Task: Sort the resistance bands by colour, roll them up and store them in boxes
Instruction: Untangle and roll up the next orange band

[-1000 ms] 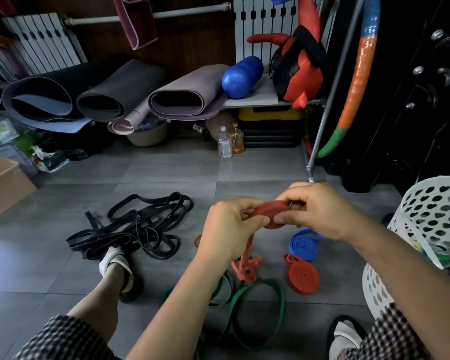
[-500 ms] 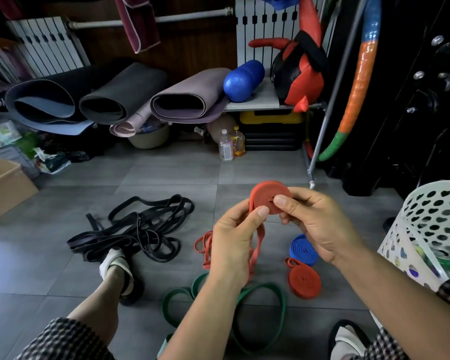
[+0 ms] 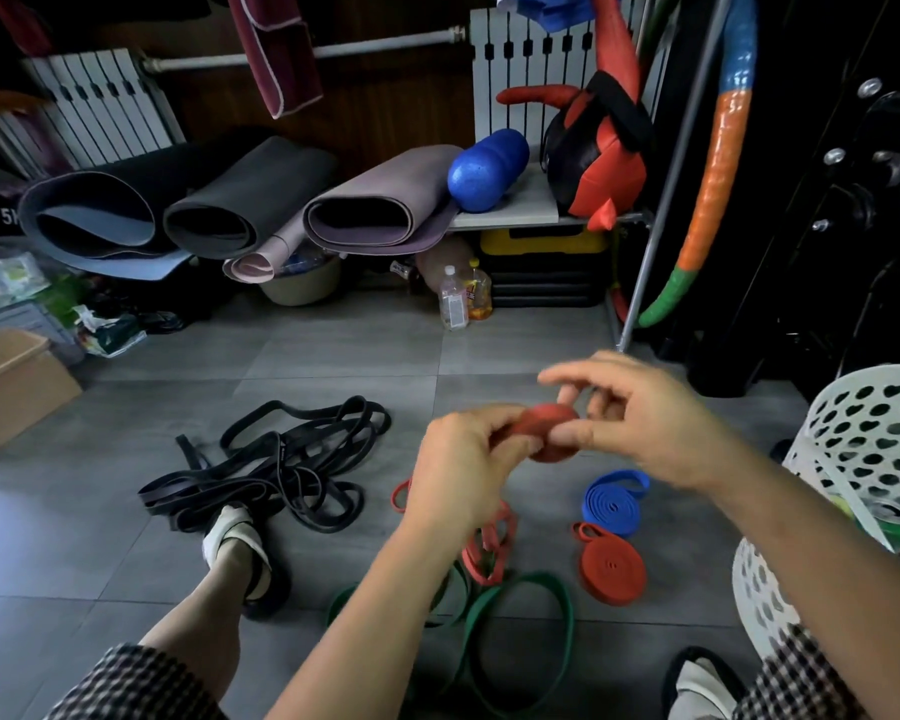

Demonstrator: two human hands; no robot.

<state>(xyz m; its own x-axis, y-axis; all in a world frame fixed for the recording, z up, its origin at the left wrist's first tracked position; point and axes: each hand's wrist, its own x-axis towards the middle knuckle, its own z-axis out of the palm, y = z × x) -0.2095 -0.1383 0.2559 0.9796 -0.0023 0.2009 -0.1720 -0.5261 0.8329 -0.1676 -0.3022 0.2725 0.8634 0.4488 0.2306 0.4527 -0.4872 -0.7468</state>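
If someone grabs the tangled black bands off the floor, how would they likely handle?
The black bands would probably come up floppy and dangling, since they lie in loose flat loops. Being tangled together, several would likely lift at once. They look flat, so rolling away seems unlikely.

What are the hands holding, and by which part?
A red band: left hand grips the coil's left edge, right hand pinches its right edge; the tail hangs free.
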